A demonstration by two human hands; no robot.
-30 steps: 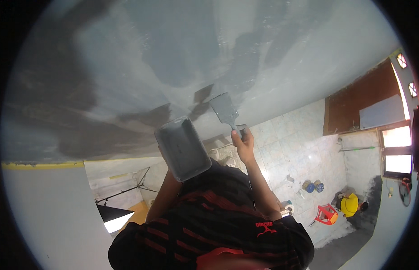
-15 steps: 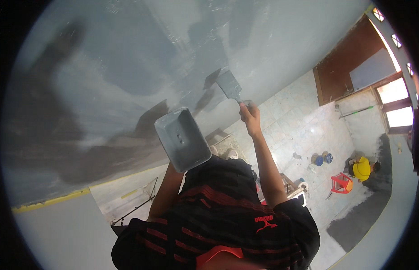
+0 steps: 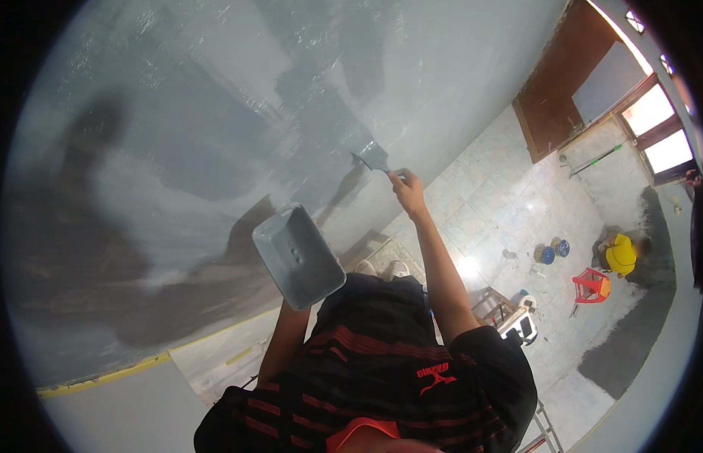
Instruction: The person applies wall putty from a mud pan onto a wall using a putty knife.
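Note:
My right hand (image 3: 407, 189) is raised at arm's length and grips the handle of a putty knife (image 3: 374, 157). The knife's wide blade lies flat against the grey, wet-looking wall (image 3: 215, 113). A grey rectangular tray (image 3: 299, 257) is held up closer to me, its open side facing the wall. My left hand is hidden under this tray; only the left forearm (image 3: 285, 340) shows below it. Darker and lighter patches of fresh coating cover the wall around the blade.
Far below lies a tiled floor (image 3: 502, 196) with small buckets (image 3: 548, 253), a red stool (image 3: 591, 285) and a crouching person in yellow (image 3: 622, 253). A brown door (image 3: 563, 90) and a bright window (image 3: 661, 121) are at right. A yellow strip (image 3: 102, 377) edges the wall.
My right hand has carried the putty knife further up along the wall, arm stretching out. The tray stays held in about the same place beside it.

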